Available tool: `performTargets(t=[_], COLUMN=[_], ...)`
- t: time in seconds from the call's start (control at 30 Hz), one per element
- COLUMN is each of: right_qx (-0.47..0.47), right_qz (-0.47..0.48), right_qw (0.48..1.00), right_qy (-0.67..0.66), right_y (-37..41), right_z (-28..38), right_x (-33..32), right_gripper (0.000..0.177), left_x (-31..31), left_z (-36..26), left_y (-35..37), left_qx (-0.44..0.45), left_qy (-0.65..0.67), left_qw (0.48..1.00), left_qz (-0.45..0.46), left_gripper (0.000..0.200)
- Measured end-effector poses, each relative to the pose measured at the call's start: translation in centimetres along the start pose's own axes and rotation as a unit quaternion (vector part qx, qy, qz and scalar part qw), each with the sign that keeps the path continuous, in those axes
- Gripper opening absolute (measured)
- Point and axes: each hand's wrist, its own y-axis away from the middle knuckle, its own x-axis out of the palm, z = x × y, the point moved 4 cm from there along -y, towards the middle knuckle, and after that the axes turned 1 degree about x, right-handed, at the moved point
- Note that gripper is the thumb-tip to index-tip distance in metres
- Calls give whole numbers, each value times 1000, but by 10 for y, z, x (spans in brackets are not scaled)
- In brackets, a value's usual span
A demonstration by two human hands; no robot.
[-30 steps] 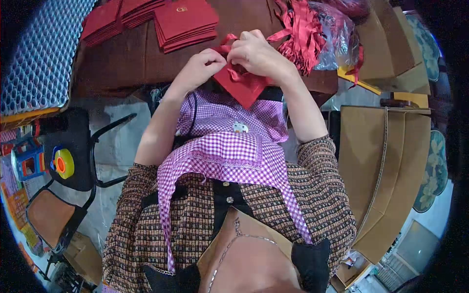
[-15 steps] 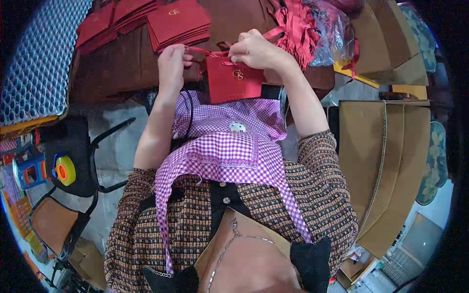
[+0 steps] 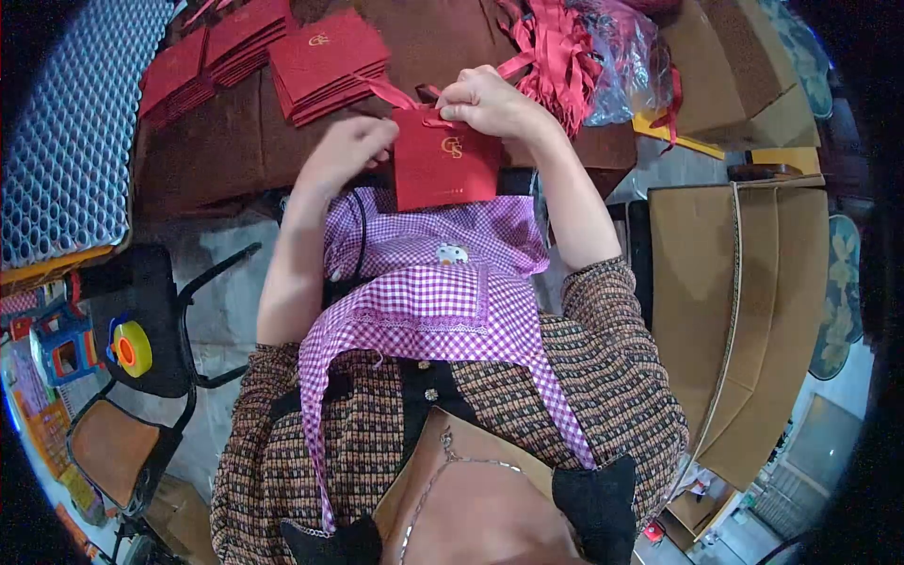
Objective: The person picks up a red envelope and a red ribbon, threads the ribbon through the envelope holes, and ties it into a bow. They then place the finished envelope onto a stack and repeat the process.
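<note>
A small red gift bag [image 3: 447, 174] with a gold monogram hangs upright just above my apron, at the table edge. My right hand [image 3: 490, 102] is closed in a pinch at its top edge, where red ribbon [image 3: 400, 96] runs through. The ribbon's loose end stretches up and left, over the table. At the bag's upper left side is my left hand [image 3: 353, 151], fingers curled together and slightly blurred. Whatever those fingers hold, if anything, is hidden.
Stacks of flat red bags [image 3: 325, 61] lie on the brown-covered table [image 3: 235, 137]. A heap of red ribbons [image 3: 560, 61] and a clear plastic bag [image 3: 626, 66] are at the right. Cardboard boxes [image 3: 692, 311] stand to my right, a black chair [image 3: 132, 292] to my left.
My left hand has moved down and right from the ribbon's end to the bag's side. The ribbon end now sticks out free. My right hand still grips the bag's top.
</note>
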Motion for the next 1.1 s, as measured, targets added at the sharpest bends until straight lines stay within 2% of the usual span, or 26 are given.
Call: performTargets(t=[0.07, 0.1, 0.13, 0.2, 0.23, 0.27, 0.33, 0.4, 0.47, 0.67, 0.73, 0.8, 0.87, 0.9, 0.93, 1.0, 1.07, 1.1], right_qx=[3, 7, 7, 64, 118, 174, 210, 267, 244, 220, 235, 241, 282, 275, 248, 233, 231, 217], right_qz=[6, 14, 12, -211, -270, -292, -242, -162, -147, -140, -202, -229, -173, -212, -261, -251, -134, -70], right_qw=[1000, 1000, 1000, 956, 922, 906, 905, 885, 905, 869, 833, 830, 914, 926, 929, 933, 954, 950], right_qy=[-12, -24, -24, -195, -252, -253, -281, -346, -317, -421, -459, -448, -236, -150, -82, -114, -133, -214], right_y=[-1, -1, 1, 11, 19, 26, 38, 49, 48, 37, 37, 37, 42, 42, 40, 34, 21, 15], right_z=[5, 8, 10, 2, -11, -23, -48, -38, -32, -36, -47, -58, -65, -51, -44, -28, 0, 10], right_x=[1, 2, 2, -14, -17, -22, -15, 0, 4, 15, 18, 22, 20, 5, -4, -14, -15, -9], right_gripper=[14, 16, 16, 19, 23, 24, 28, 33, 35, 26, 23, 26, 32, 37, 30, 32, 31, 29], left_x=[21, 25, 27, 26, 23, 21, 17, 19, 22, 28, 27, 25, 24, 25, 27, 32, 39, 44], left_z=[-19, -3, 0, 3, 5, 7, 9, 8, 10, 2, 3, 3, 7, 7, 4, -2, -9, -9], left_y=[9, 0, -2, -6, -7, -9, -10, -10, -12, -4, -5, -6, -5, -4, -2, 0, 1, 0], left_qx=[30, 38, 39, 54, 69, 72, 80, 98, 85, 108, 111, 117, 98, 96, 93, 87, 87, 91], left_qy=[93, 169, 168, 366, 382, 382, 401, 413, 401, 348, 352, 356, 347, 347, 317, 288, 227, 230], left_qw=[995, 985, 985, 928, 920, 920, 910, 903, 910, 931, 929, 927, 933, 933, 944, 954, 970, 968], left_qz=[21, -22, -21, -49, -49, -47, -73, -69, -56, -26, -21, -18, -13, -14, -13, -9, 25, 44], left_gripper=[32, 28, 28, 25, 22, 22, 22, 22, 23, 24, 24, 24, 24, 24, 23, 23, 22, 22])
